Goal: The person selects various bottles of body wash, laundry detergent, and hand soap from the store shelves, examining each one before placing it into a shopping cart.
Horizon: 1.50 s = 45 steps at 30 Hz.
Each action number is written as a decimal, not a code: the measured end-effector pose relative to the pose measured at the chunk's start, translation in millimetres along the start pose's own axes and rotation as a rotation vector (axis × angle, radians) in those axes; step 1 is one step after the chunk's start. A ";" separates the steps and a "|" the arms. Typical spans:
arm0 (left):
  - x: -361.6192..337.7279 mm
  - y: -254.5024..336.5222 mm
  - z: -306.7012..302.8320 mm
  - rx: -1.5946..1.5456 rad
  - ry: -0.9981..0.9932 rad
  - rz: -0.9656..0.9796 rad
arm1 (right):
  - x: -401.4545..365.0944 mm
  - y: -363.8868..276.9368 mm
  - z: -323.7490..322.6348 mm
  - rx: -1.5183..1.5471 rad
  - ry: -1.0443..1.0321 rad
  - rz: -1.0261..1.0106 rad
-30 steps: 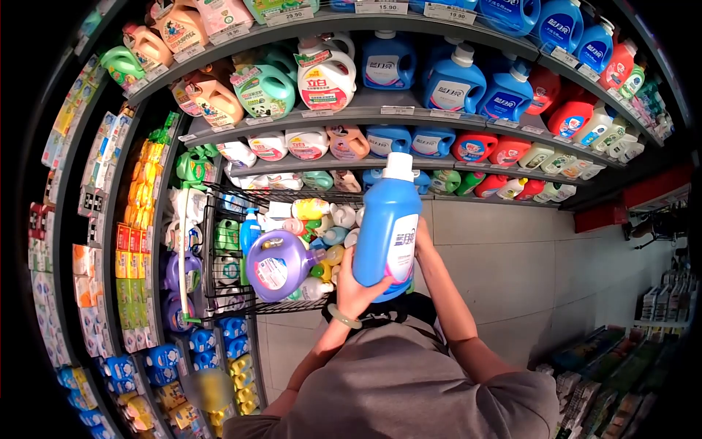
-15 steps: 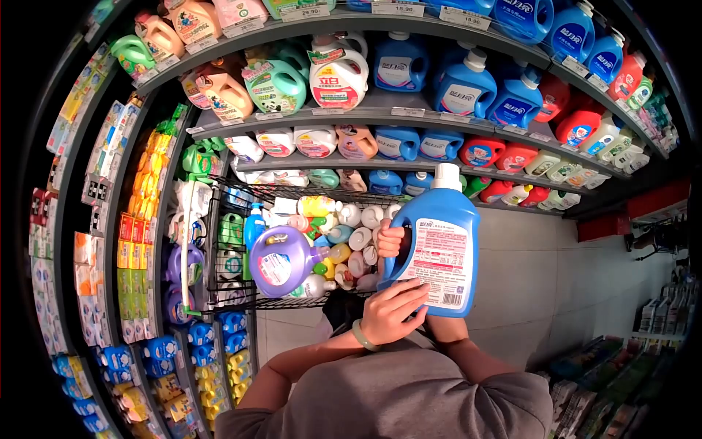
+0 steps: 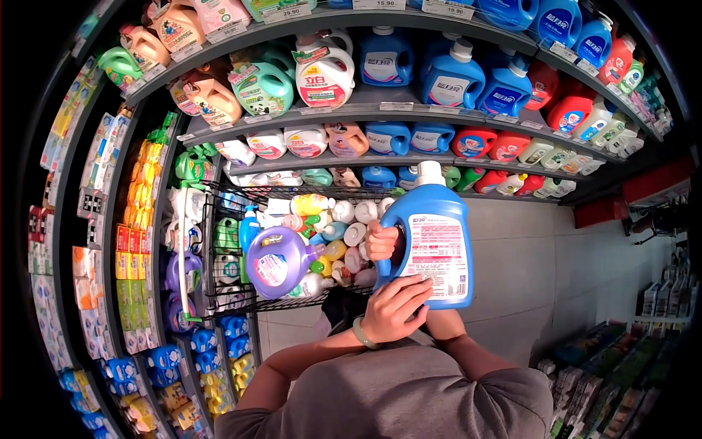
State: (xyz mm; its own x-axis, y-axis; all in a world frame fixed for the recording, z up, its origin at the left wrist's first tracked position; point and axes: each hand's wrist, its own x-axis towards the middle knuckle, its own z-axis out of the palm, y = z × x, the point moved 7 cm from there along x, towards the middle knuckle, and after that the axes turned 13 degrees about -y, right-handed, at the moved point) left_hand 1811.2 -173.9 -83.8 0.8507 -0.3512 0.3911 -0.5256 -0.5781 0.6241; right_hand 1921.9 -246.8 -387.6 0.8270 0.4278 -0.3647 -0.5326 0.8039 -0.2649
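Observation:
A large blue detergent bottle [image 3: 439, 252] with a white cap is held upright in front of my body, its white and red text label facing me. My right hand [image 3: 382, 241] is closed round the handle at the bottle's left side; its forearm passes behind the bottle. My left hand [image 3: 395, 311], with a pale bracelet at the wrist, lies against the lower left of the label with its fingers stretched out. Left of the bottle, a purple jug [image 3: 276, 262] lies in a black wire cart [image 3: 234, 307].
Many small bottles [image 3: 354, 234] fill the cart's right part. Shelves of detergent bottles [image 3: 450, 84] curve across the top, and more packed shelves [image 3: 134, 256] stand at the left. Tiled floor [image 3: 504, 278] shows at the right, with a low rack [image 3: 599, 373] at lower right.
The bottle and my right hand have shifted slightly left and up in view. My left hand stays at the label's lower edge. The shelves have also shifted slightly left.

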 end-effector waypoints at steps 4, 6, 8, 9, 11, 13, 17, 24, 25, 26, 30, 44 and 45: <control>-1.8 -18.4 0.4 -0.106 -0.038 -0.069 | -1.7 -1.3 -14.2 -0.028 0.034 -0.023; -5.3 -35.4 3.8 -0.253 -0.098 -0.271 | -2.5 -2.5 -20.9 -0.048 0.052 -0.030; -9.2 -41.6 8.9 -0.250 -0.157 -0.264 | -3.9 -3.0 -28.2 -0.067 0.081 -0.031; -10.8 -44.5 11.9 -0.236 -0.176 -0.278 | -3.5 -3.7 -31.5 -0.086 0.092 -0.033; -17.2 -55.3 19.7 -0.300 -0.211 -0.340 | -8.3 -6.4 -41.4 -0.133 0.141 -0.035; -26.6 -88.9 33.7 -0.634 -0.116 -0.440 | -9.8 -10.9 -52.8 -0.204 0.206 -0.045; -62.0 -175.1 69.0 -0.911 -0.021 -0.753 | -17.7 -28.1 -72.1 -0.543 0.482 -0.065; -123.1 -249.9 89.4 -0.826 -0.059 -0.937 | 6.6 -32.8 -20.8 -1.203 0.525 -0.150; -136.0 -256.8 94.4 -0.839 -0.070 -0.983 | 22.1 -28.6 -17.6 -1.328 0.476 -0.164; -145.7 -266.7 95.2 -0.834 -0.071 -0.985 | 33.6 -21.8 -10.1 -1.450 0.426 -0.177; -180.1 -293.0 111.0 -0.959 -0.099 -1.108 | 58.5 21.0 9.1 -1.648 0.232 -0.197; -287.4 -357.1 132.3 -0.642 -0.404 -1.446 | 72.9 115.8 -62.0 -2.286 -0.200 0.525; -288.1 -358.3 136.2 -0.642 -0.407 -1.442 | 72.7 114.8 -66.4 -2.314 -0.164 0.590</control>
State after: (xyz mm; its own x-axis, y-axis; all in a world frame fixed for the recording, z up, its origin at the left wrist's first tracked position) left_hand 1755.4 34.1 -512.2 0.5032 -0.0420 -0.8632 0.8351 -0.2334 0.4981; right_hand 1909.0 -150.9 -503.8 0.5171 0.4551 -0.7249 0.2187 -0.8891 -0.4022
